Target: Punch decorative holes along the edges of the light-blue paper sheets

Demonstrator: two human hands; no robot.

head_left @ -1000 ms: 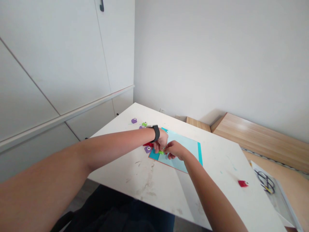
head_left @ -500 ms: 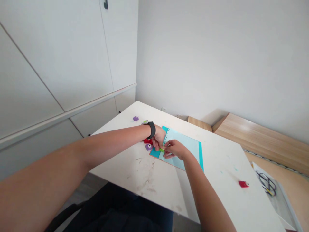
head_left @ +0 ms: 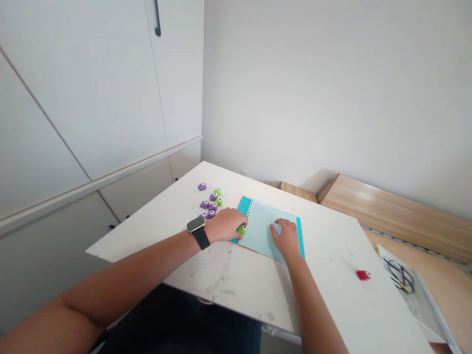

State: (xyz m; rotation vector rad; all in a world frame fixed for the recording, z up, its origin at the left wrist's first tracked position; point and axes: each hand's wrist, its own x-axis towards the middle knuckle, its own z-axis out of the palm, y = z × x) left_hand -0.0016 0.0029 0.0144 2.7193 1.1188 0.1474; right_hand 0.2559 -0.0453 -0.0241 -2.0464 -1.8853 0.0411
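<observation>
- While I watch through the head camera, my attention goes to the small green piece (head_left: 242,229), which sits at the fingertips of the left hand (head_left: 224,225), on the left edge of the pale blue sheet (head_left: 263,221).
- Its fingers (head_left: 237,223) curve down together onto the piece and touch it. From here I cannot tell whether they pinch it or only press it against the sheet.
- That piece is too stubby and too hidden for me to read a long axis. The sheet's left edge, marked with a row of small dots, runs away from me and slightly to the right.
- Left hand is the nearer of the two. The right hand (head_left: 285,237) lies to the piece's right, open, with its fingers spread on the sheet and not touching the piece.
- Under the sheet, a teal card (head_left: 299,238) shows along the right edge, and both rest on a white table (head_left: 324,255).
- Just beyond the left hand, a cluster of purple and green pieces (head_left: 210,204) lies on the table, and a black watch (head_left: 197,231) circles the left wrist.
- Well off to the right, a red piece (head_left: 363,275) lies alone near the table's edge.
</observation>
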